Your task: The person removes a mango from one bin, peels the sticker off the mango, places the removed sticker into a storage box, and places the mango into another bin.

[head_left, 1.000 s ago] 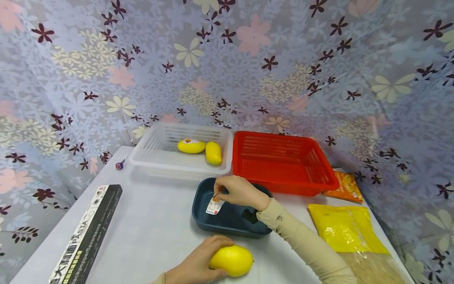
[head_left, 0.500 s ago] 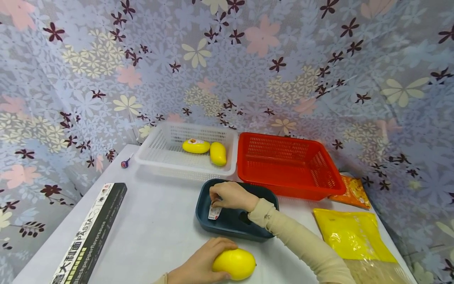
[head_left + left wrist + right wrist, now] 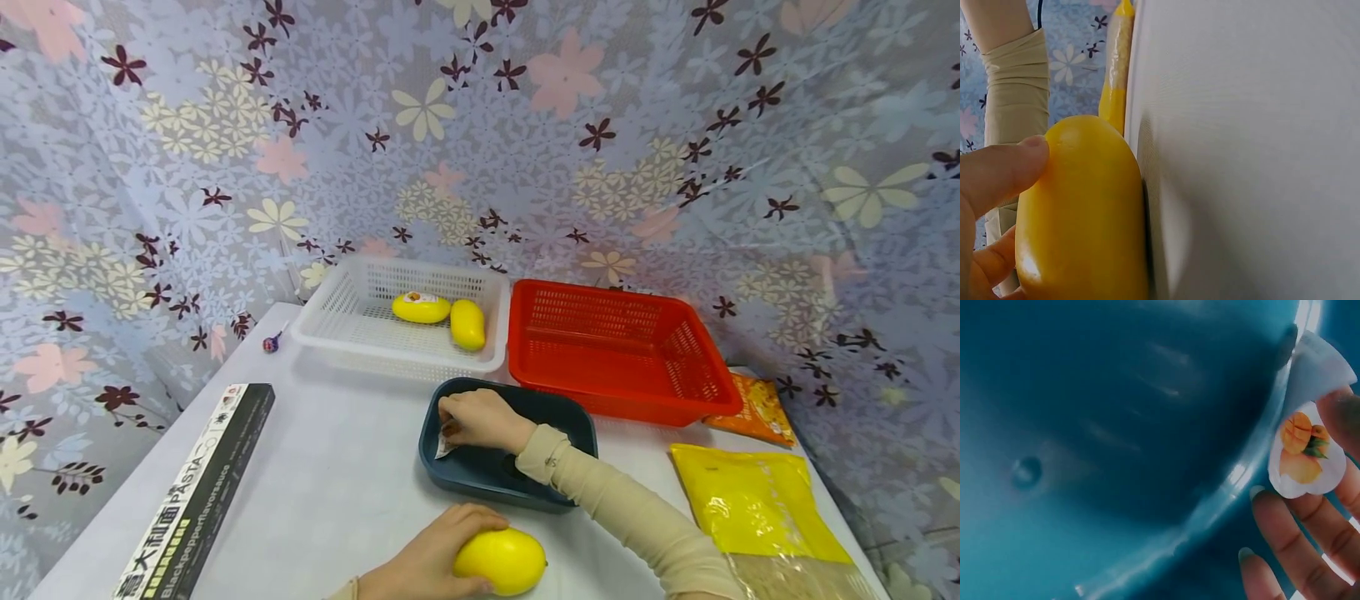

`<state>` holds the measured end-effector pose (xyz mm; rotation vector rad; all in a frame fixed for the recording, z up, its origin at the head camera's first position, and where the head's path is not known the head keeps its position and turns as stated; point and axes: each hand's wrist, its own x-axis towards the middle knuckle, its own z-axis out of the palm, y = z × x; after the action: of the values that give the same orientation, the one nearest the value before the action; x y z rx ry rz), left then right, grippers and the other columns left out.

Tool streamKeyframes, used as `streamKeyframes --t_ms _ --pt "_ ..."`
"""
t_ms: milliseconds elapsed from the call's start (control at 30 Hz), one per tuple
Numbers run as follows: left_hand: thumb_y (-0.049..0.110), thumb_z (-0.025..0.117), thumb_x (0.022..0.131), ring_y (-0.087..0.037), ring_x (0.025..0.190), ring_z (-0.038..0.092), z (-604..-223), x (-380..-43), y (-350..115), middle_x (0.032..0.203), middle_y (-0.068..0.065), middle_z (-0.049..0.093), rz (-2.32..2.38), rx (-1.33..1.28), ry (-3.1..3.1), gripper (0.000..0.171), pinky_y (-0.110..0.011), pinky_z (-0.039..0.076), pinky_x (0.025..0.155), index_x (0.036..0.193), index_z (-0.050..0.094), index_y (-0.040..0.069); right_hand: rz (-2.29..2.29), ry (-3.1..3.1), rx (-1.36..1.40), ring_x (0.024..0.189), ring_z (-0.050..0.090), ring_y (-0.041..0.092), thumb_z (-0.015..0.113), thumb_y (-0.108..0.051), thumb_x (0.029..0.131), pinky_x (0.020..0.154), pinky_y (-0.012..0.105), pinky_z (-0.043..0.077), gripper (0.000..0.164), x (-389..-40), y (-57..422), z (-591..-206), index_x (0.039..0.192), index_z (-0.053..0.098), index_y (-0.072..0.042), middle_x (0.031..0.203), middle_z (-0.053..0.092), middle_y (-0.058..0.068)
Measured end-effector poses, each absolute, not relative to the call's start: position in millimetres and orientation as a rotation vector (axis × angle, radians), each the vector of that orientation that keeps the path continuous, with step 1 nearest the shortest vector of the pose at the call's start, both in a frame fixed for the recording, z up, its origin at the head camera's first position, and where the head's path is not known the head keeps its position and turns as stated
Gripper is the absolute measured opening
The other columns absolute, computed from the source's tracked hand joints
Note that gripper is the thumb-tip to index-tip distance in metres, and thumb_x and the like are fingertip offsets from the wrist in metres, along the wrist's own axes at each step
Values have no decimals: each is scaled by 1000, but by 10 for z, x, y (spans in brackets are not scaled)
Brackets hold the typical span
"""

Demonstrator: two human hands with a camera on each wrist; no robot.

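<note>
In the head view the left hand [image 3: 435,557] is curled round 1 mango [image 3: 504,562] at the worktop [image 3: 337,467], just in front of the blue tray [image 3: 502,493]; the left wrist view adds the thumb pressed to its side and a bent finger lower down; whether the mango bears on the worktop I cannot tell.

The right hand [image 3: 483,418] reaches into the tray near its left end; the head view shows just a pale corner of the label [image 3: 1307,459] it pinches; the right wrist view shows it folded over, mango pictures printed on it, between the thumb and half-bent fingers; contact with the tray is unclear.

The head view alone gives 2 stored mangoes [image 3: 422,308] in the white basket [image 3: 390,357], the red basket [image 3: 622,396] beside it, the orange packet [image 3: 759,414], pasta box [image 3: 202,492] and lollipop [image 3: 271,343]; the yellow bag [image 3: 761,504] appears edge-on in the left wrist view too.
</note>
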<state>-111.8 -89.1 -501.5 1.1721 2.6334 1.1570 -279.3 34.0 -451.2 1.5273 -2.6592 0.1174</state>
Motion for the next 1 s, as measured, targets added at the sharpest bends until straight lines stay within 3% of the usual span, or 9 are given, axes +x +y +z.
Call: streamKeyframes --t_ms 267,500,800,1000 --pt "33 70 88 -13 123 48 -4981 -1107 -886 137 5 51 1156 1118 2593 57 -32 44 104 138 47 19 95 -2594 1468 66 61 10 81 -32 78 56 17 44 34 -2788 326 -4539 92 54 -16 83 67 -4" --pt "34 70 87 -12 123 47 -4980 -1098 -882 138 6 50 1149 1056 2567 58 -33 44 105 139 46 23 2 -2657 1431 69 61 11 77 -37 81 56 17 41 39 -2790 290 -4617 101 52 -15 90 67 -2" --pt "36 71 86 -13 123 47 -4971 -1087 -874 138 5 50 1140 1053 2575 59 -33 45 104 138 47 22 -61 -2555 1374 79 67 13 74 -43 82 59 19 46 43 -2742 333 -4660 110 53 -18 100 67 -3" --pt "40 71 85 -14 124 46 -4974 -1075 -860 138 5 49 1147 1037 2554 61 -34 45 104 138 48 22 -112 -2519 1317 76 65 13 77 -48 78 57 20 49 59 -2726 371 -4670 121 49 -17 98 63 -1"
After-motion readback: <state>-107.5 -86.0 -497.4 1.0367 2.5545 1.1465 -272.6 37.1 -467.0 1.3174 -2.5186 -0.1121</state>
